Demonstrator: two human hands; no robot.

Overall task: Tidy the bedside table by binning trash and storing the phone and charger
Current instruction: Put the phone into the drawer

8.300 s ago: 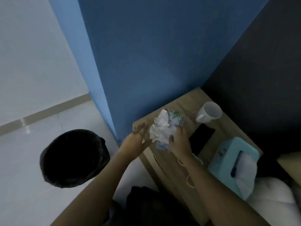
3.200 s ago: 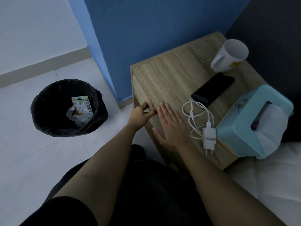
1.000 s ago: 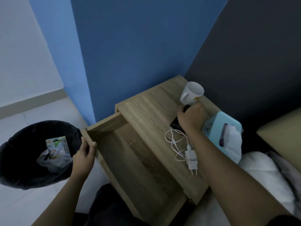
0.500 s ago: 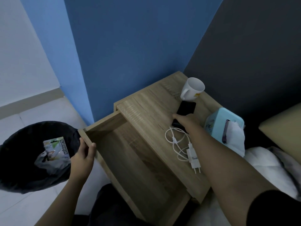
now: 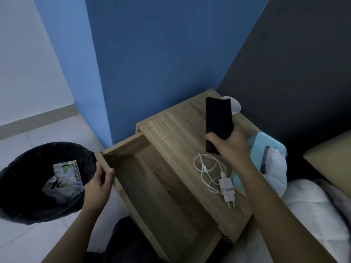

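I've got the phone (image 5: 218, 122) gripped in my right hand (image 5: 230, 147), lifted off the table; charger (image 5: 227, 186) just below it. Left hand (image 5: 98, 184) clamps the open drawer's (image 5: 163, 188) front edge.

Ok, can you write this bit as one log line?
step: store phone | right hand: holds phone | left hand: on drawer front | charger: on table

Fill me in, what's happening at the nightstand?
A person is tidying it. The left hand grips the front edge of the open drawer, which looks empty. The right hand holds the black phone lifted above the tabletop. The white charger and its cable lie on top. Trash sits in the bin.
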